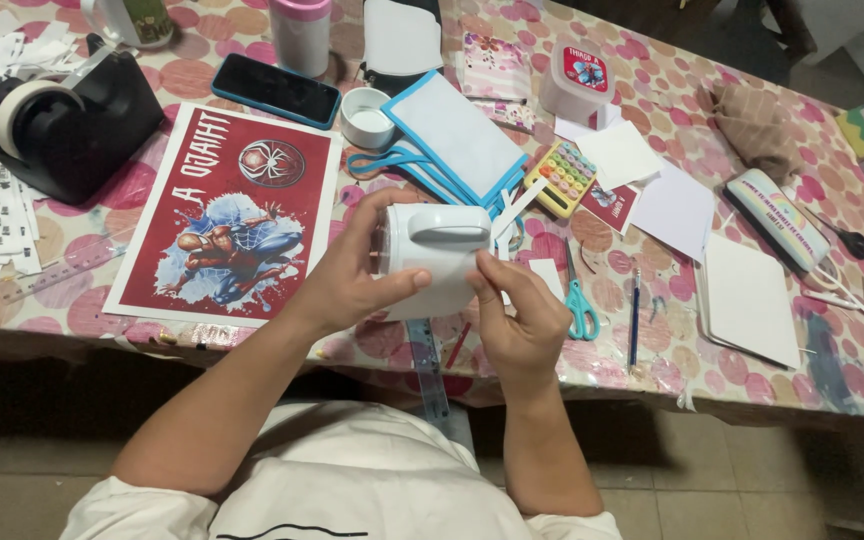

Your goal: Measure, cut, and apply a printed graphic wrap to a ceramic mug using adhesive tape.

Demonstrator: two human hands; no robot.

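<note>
A dark phone (275, 89) with a blue case lies screen up, blank, at the far left of the surface (752, 390). Just below it lies a red rectangular printed sheet (227, 215) with a white border and a superhero figure. Far right of centre stands a small white box (579, 82) with a red label. A small red card (609, 205) lies near a pastel calculator (559, 177).

A black tape dispenser (67, 120) stands at the table's left, beside a red superhero print (227, 220). A dark smartphone in a blue case (276, 90) lies above it; teal-handled scissors (581, 308) and a pastel calculator (559, 177) lie right
</note>
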